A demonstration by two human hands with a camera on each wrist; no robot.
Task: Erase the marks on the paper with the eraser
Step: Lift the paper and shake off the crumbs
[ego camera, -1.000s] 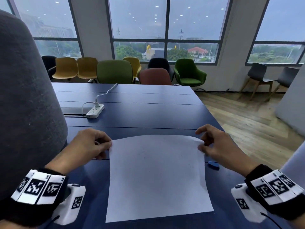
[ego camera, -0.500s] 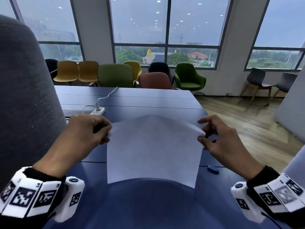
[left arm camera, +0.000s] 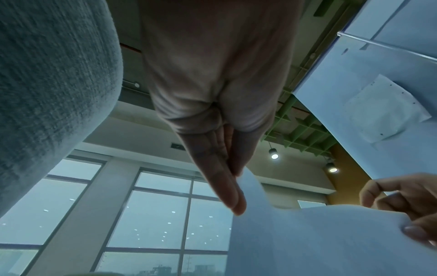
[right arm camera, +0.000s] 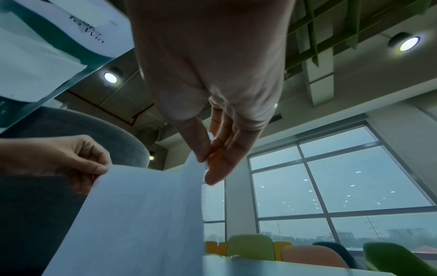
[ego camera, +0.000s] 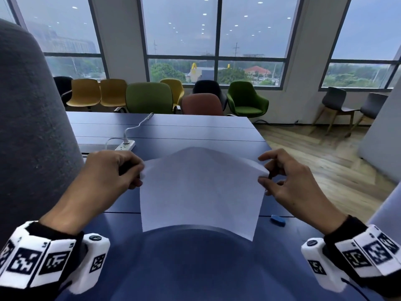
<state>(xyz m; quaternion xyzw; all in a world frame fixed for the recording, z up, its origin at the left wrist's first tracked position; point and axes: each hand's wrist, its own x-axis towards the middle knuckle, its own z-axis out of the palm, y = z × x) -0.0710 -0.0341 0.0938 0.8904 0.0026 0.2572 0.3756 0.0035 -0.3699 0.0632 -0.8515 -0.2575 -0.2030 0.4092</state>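
Note:
A white sheet of paper hangs in the air above the dark blue table, bowed upward at its far edge. My left hand pinches its upper left corner and my right hand pinches its upper right corner. The side facing me shows no clear marks. A small blue eraser lies on the table below my right hand, apart from the sheet. In the left wrist view my left hand holds the paper by its edge; in the right wrist view my right hand pinches the paper.
A white power strip with its cable lies on the table at the far left. A grey padded chair back rises close on my left. Coloured chairs line the table's far end. Wooden floor lies to the right.
Both hands lifted the paper off the table, where it lay flat a second ago, and hold it up by its far corners. The eraser has stayed in place.

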